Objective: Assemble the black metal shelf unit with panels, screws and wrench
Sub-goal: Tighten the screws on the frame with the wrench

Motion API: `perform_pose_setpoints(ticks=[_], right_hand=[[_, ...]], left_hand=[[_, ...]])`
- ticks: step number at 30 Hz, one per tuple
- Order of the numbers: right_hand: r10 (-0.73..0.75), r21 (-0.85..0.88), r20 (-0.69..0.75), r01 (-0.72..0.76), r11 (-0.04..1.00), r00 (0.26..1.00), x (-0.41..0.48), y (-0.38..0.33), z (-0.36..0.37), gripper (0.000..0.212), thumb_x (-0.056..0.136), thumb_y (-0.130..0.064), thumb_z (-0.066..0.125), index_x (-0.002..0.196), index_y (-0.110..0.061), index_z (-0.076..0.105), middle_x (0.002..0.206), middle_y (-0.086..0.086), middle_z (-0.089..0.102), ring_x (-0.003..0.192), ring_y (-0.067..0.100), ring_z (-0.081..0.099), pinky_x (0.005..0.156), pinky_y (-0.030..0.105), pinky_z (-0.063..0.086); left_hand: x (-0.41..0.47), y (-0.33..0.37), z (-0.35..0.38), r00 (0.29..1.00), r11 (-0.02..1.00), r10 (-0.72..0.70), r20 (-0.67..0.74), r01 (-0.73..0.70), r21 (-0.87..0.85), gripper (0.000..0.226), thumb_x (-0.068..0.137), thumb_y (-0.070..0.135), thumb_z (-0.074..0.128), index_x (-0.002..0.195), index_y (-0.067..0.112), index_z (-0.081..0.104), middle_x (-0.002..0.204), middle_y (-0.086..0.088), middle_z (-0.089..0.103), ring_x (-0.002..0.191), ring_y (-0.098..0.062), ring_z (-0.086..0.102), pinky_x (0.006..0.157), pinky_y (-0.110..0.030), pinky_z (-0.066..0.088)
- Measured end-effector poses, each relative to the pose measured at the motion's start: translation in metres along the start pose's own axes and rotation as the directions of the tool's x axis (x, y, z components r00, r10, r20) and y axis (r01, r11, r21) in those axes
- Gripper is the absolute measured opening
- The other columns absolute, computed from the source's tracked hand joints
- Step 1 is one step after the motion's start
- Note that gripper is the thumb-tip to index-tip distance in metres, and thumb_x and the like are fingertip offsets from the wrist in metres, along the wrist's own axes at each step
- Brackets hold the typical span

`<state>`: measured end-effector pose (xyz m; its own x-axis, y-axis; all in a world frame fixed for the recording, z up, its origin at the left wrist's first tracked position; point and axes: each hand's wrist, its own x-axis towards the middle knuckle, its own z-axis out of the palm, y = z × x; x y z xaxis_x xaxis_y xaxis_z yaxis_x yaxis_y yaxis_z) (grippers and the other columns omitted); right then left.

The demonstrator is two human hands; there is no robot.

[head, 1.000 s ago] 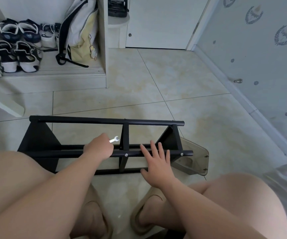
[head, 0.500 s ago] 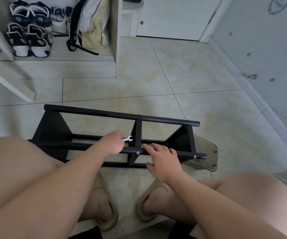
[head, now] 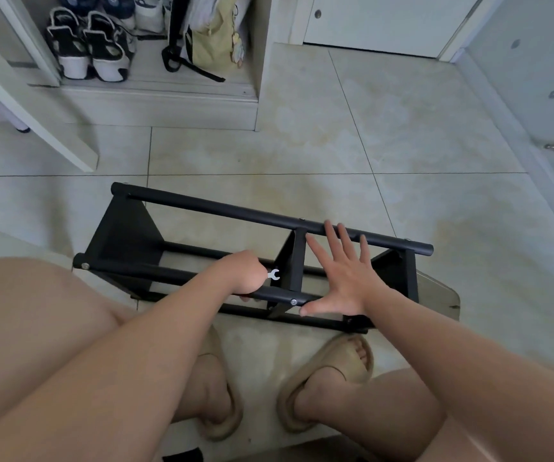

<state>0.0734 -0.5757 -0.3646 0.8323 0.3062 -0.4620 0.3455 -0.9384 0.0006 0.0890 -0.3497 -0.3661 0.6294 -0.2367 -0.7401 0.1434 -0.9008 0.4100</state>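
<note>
The black metal shelf unit (head: 235, 211) lies on its side on the tiled floor in front of my knees. It has long black tubes, triangular end panels and a middle divider (head: 289, 261). My left hand (head: 239, 273) grips a small silver wrench (head: 273, 274), whose open jaw pokes out just left of the divider, above the near tube. My right hand (head: 342, 278) hovers over the frame with fingers spread straight, fingertips near the far tube, thumb beside a screw head (head: 293, 301) on the near tube.
A smoky translucent panel (head: 439, 295) lies under the frame's right end. Behind on the left, a low cabinet holds shoes (head: 85, 48) and a yellow-white bag (head: 209, 35). A white door and wall close the right. My slippered feet (head: 329, 378) sit below the frame.
My right hand lifted off the near tube and spread open, reaching toward the far tube. My left hand stayed by the divider with the wrench. My head tilted further down.
</note>
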Motion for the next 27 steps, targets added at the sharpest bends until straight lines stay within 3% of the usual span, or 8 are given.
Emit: perform_pose_setpoints(ticks=[3,5,7,10,14,18,24,27], right_hand=[[-0.026,0.018,-0.033,0.027,0.999,0.999,0.001,0.002,0.006,0.137,0.055,-0.103,0.040,0.152,-0.037,-0.031,0.153,0.003,-0.048,0.144,0.029,-0.042,0.116,0.062,-0.021],[-0.030,0.028,-0.058,0.031,0.999,0.998,0.000,0.002,0.011,0.135,0.056,-0.103,0.038,0.153,-0.038,-0.030,0.157,0.004,-0.044,0.145,0.028,-0.041,0.117,0.063,-0.019],[-0.032,0.037,-0.073,0.035,0.999,0.997,0.000,0.002,0.013,0.134,0.057,-0.103,0.037,0.154,-0.038,-0.029,0.159,0.004,-0.041,0.145,0.027,-0.040,0.117,0.063,-0.018],[-0.042,0.046,-0.078,0.046,0.998,0.996,0.001,0.003,0.014,0.133,0.058,-0.102,0.038,0.154,-0.037,-0.027,0.159,0.005,-0.041,0.145,0.028,-0.040,0.117,0.063,-0.019],[-0.038,0.080,-0.097,0.045,0.996,0.995,-0.001,-0.004,0.017,0.132,0.061,-0.101,0.039,0.155,-0.035,-0.026,0.160,0.006,-0.040,0.145,0.028,-0.040,0.117,0.061,-0.021],[-0.014,0.084,-0.118,0.024,0.996,0.993,0.000,-0.014,0.018,0.132,0.061,-0.103,0.029,0.156,-0.030,-0.026,0.160,0.009,-0.038,0.146,0.029,-0.039,0.116,0.059,-0.022],[-0.026,0.075,-0.120,0.035,0.997,0.992,0.002,-0.016,0.014,0.136,0.059,-0.104,0.029,0.157,-0.027,-0.023,0.162,0.010,-0.035,0.147,0.028,-0.037,0.118,0.060,-0.020],[-0.020,0.101,-0.124,0.033,0.994,0.992,0.002,-0.018,0.015,0.135,0.058,-0.103,0.031,0.158,-0.028,-0.021,0.162,0.008,-0.035,0.147,0.026,-0.038,0.118,0.059,-0.020]], left_hand=[[0.000,0.002,-0.004,0.994,1.000,-0.013,0.112,0.012,0.009,0.042,0.096,0.003,0.035,0.072,0.013,0.068,0.053,0.009,0.067,0.053,-0.008,0.063,0.083,-0.029,0.051],[0.002,0.003,-0.005,0.988,1.000,-0.024,0.154,0.021,0.015,0.046,0.095,0.004,0.030,0.071,0.013,0.068,0.045,0.013,0.062,0.048,-0.006,0.061,0.085,-0.027,0.050],[0.003,0.002,-0.008,0.984,1.000,-0.011,0.180,0.011,0.001,0.047,0.094,0.005,0.031,0.079,0.010,0.076,0.055,0.008,0.069,0.058,-0.010,0.068,0.083,-0.026,0.049],[0.002,0.001,-0.010,0.985,1.000,0.022,0.170,-0.023,0.001,0.035,0.093,0.008,0.044,0.093,0.008,0.079,0.090,-0.009,0.076,0.091,-0.024,0.071,0.074,-0.024,0.046],[0.007,0.000,-0.006,0.998,1.000,-0.001,0.061,0.003,-0.027,0.027,0.095,0.012,0.052,0.112,0.006,0.072,0.114,-0.013,0.070,0.091,-0.025,0.061,0.074,-0.030,0.048],[0.005,-0.002,-0.007,0.996,0.999,0.023,0.090,-0.025,0.025,0.027,0.093,0.010,0.051,0.102,0.009,0.076,0.106,-0.013,0.071,0.102,-0.030,0.064,0.081,-0.035,0.047],[0.003,-0.003,-0.008,0.995,1.000,0.007,0.097,-0.008,0.007,0.025,0.090,0.011,0.052,0.094,0.011,0.077,0.087,-0.007,0.068,0.080,-0.022,0.056,0.073,-0.033,0.041],[0.004,-0.004,-0.008,0.995,1.000,0.012,0.099,-0.013,0.007,0.027,0.088,0.011,0.051,0.096,0.010,0.076,0.094,-0.007,0.069,0.087,-0.024,0.061,0.080,-0.035,0.047]])
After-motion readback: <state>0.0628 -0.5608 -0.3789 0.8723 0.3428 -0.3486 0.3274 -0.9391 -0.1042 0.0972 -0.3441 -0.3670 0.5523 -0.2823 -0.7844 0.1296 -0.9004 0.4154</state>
